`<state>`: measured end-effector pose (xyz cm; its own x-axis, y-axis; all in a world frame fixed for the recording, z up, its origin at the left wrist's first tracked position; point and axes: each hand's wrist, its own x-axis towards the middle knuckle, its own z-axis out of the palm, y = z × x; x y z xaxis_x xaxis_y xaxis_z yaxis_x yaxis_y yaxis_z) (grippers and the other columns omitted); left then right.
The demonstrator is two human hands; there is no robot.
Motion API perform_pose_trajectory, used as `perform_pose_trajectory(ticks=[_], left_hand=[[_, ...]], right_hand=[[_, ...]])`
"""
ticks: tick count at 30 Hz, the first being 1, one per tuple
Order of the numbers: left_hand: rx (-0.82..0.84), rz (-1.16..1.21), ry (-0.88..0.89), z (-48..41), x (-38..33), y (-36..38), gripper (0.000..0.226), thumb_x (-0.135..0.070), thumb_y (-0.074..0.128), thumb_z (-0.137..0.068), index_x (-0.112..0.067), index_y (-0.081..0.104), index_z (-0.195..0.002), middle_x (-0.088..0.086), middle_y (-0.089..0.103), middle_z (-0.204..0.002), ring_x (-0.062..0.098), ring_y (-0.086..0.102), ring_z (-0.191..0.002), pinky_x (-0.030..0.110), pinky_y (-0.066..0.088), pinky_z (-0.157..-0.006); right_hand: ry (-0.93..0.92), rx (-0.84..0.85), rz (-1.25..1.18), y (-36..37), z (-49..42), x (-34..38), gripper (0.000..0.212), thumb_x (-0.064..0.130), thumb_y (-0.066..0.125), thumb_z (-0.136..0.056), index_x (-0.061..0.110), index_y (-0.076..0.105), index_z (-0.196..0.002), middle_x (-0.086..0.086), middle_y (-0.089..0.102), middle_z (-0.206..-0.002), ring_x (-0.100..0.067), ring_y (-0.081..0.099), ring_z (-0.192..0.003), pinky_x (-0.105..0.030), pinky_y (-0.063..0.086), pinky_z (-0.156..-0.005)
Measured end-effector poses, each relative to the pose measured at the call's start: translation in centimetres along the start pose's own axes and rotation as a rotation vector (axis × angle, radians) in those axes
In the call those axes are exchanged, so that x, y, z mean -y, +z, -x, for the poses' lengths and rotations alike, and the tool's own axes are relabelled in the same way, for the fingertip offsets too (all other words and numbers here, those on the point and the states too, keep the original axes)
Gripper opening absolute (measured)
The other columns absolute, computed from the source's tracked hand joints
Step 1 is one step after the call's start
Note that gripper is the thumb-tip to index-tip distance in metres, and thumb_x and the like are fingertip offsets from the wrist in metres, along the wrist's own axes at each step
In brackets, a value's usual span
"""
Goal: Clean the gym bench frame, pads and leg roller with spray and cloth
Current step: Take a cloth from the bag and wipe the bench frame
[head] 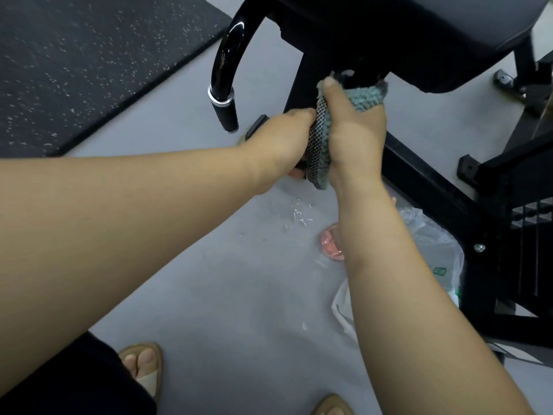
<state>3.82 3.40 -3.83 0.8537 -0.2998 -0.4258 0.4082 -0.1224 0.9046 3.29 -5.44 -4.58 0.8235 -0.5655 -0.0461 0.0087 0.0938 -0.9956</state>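
My right hand [356, 130] grips a teal knitted cloth [366, 97] with a dark mesh backing, wrapped around a black frame post [302, 85] under the grey seat pad [466, 31]. My left hand [278, 145] curls around the cloth's lower part and the post from the left. A curved glossy black handle [226, 64] with a silver ring hangs to the left. No spray bottle is clearly visible.
A black speckled rubber mat [89, 61] covers the upper left floor. Clear plastic bags [431, 241] and a pink lid [330, 244] lie by the frame base [443, 193]. Small white debris [299, 214] dots the grey floor. My sandalled feet [143, 366] are at the bottom.
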Motion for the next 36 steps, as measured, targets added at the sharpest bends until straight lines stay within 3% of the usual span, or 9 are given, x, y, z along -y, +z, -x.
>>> perform_pose_trajectory(ticks=[5,9,13,16,19,23,27,31,36], left_hand=[[-0.024,-0.049,-0.059,0.0,0.4,-0.4,0.030,-0.030,0.036,-0.097,-0.017,0.062,-0.090,0.005,0.065,-0.094,0.021,0.064,-0.087,0.034,0.058,-0.076],[-0.054,-0.094,-0.092,0.3,0.7,-0.1,0.027,-0.029,0.035,-0.097,-0.018,0.056,-0.110,0.000,0.062,-0.101,0.023,0.059,-0.105,0.041,0.053,-0.088],[-0.101,-0.139,-0.071,0.5,0.5,-0.4,0.024,-0.028,0.034,-0.097,-0.021,0.052,-0.111,0.000,0.058,-0.106,0.022,0.056,-0.105,0.042,0.053,-0.088],[-0.121,-0.100,-0.069,0.3,-0.1,-0.7,0.029,-0.027,0.035,-0.096,-0.016,0.056,-0.113,0.004,0.061,-0.111,0.022,0.059,-0.101,0.038,0.055,-0.082],[-0.128,-0.066,-0.082,0.2,-0.2,-0.6,0.024,-0.022,0.037,-0.095,-0.016,0.057,-0.107,0.001,0.061,-0.100,0.021,0.059,-0.095,0.039,0.056,-0.083],[-0.083,-0.097,-0.115,0.4,0.6,-0.6,0.026,-0.020,0.036,-0.094,-0.021,0.055,-0.111,0.000,0.063,-0.106,0.020,0.059,-0.101,0.039,0.054,-0.087],[-0.086,-0.108,-0.125,0.4,0.9,-0.6,0.029,-0.018,0.037,-0.093,-0.017,0.060,-0.111,0.000,0.063,-0.095,0.019,0.060,-0.094,0.037,0.055,-0.082],[-0.152,-0.104,-0.234,1.1,0.8,0.2,0.018,-0.013,0.038,-0.093,-0.015,0.052,-0.103,0.003,0.058,-0.100,0.020,0.060,-0.084,0.037,0.054,-0.081],[-0.161,0.023,-0.251,2.4,1.6,1.5,0.018,-0.021,0.043,-0.089,-0.013,0.058,-0.090,0.003,0.057,-0.079,0.022,0.055,-0.073,0.035,0.054,-0.078]], right_hand=[[-0.152,-0.098,0.241,-0.3,1.8,-3.3,0.034,0.016,0.072,-0.082,0.020,0.047,-0.105,0.016,0.054,-0.088,0.006,0.056,-0.077,-0.009,0.043,-0.070],[-0.209,-0.125,0.497,-0.9,3.0,-6.3,0.052,0.022,0.072,-0.081,0.003,0.047,-0.121,-0.002,0.061,-0.102,-0.022,0.060,-0.094,-0.031,0.049,-0.076],[-0.091,-0.155,0.374,0.2,2.5,-3.7,0.034,0.021,0.073,-0.079,0.016,0.051,-0.105,0.006,0.060,-0.091,-0.012,0.060,-0.086,-0.024,0.048,-0.077],[0.058,-0.049,0.179,0.1,0.2,0.6,0.020,0.018,0.075,-0.078,0.008,0.057,-0.077,-0.003,0.064,-0.072,-0.016,0.062,-0.065,-0.034,0.054,-0.068],[0.278,0.053,0.056,0.0,-1.3,3.4,0.017,0.015,0.073,-0.080,0.004,0.062,-0.074,-0.006,0.065,-0.058,-0.018,0.063,-0.051,-0.036,0.057,-0.064],[0.155,-0.105,-0.007,1.0,-0.9,2.4,0.026,0.011,0.067,-0.082,0.010,0.050,-0.063,-0.001,0.054,-0.058,-0.016,0.051,-0.053,-0.023,0.043,-0.051],[-0.105,-0.206,0.124,0.9,1.2,-1.4,0.027,0.022,0.071,-0.082,0.018,0.049,-0.096,0.011,0.058,-0.084,-0.003,0.058,-0.074,-0.019,0.047,-0.070],[-0.264,-0.134,0.506,-1.1,2.9,-6.5,0.052,0.029,0.073,-0.079,0.001,0.050,-0.117,-0.008,0.064,-0.101,-0.027,0.061,-0.093,-0.040,0.051,-0.078],[-0.225,-0.116,0.472,-1.0,3.3,-8.0,0.073,0.051,0.050,-0.072,0.007,0.043,-0.129,-0.013,0.060,-0.119,-0.030,0.058,-0.107,-0.047,0.049,-0.087]])
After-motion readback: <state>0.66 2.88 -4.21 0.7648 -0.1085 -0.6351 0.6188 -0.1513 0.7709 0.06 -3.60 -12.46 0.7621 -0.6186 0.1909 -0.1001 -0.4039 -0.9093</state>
